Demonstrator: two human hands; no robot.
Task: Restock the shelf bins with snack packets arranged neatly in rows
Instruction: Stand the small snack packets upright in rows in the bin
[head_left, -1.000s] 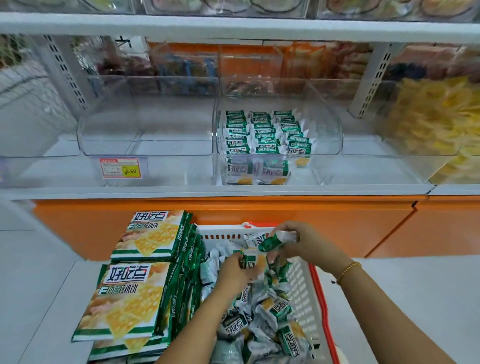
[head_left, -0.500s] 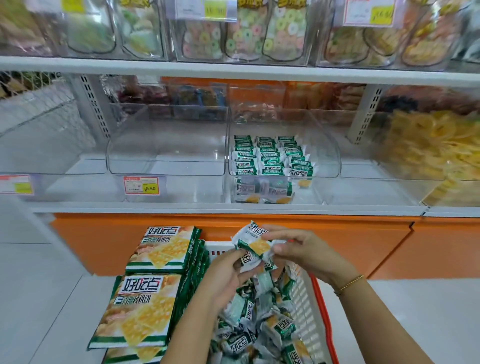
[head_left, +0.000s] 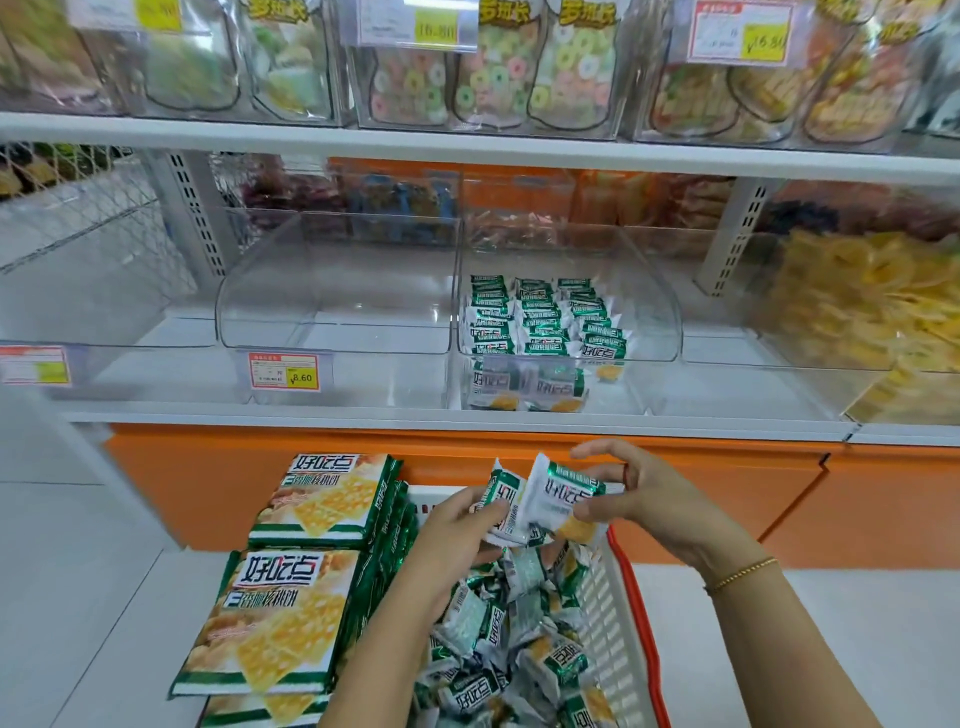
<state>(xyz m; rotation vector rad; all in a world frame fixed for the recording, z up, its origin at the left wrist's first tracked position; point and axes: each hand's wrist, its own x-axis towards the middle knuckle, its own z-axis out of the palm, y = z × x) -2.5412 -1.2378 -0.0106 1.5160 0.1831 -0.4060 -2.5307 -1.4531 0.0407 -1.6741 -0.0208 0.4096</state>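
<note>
My left hand (head_left: 457, 535) and my right hand (head_left: 639, 499) together hold a few small green-and-white snack packets (head_left: 545, 499) just above a white basket (head_left: 613, 597) with a red rim, which is full of loose packets of the same kind (head_left: 498, 649). On the shelf ahead, a clear bin (head_left: 654, 291) holds three neat rows of these packets (head_left: 540, 317), with two more lying in its front section. The clear bin (head_left: 332, 291) to its left holds nothing.
Large flat green cracker packs (head_left: 291, 613) are stacked at the basket's left side. A price tag (head_left: 284, 372) hangs on the left bin. A bin of yellow snacks (head_left: 872, 306) stands at right. Candy jars fill the upper shelf (head_left: 467, 140). Orange base panel below.
Both hands have lifted out of the basket with packets between them and risen toward the shelf. The view has tilted up, showing the upper shelf.
</note>
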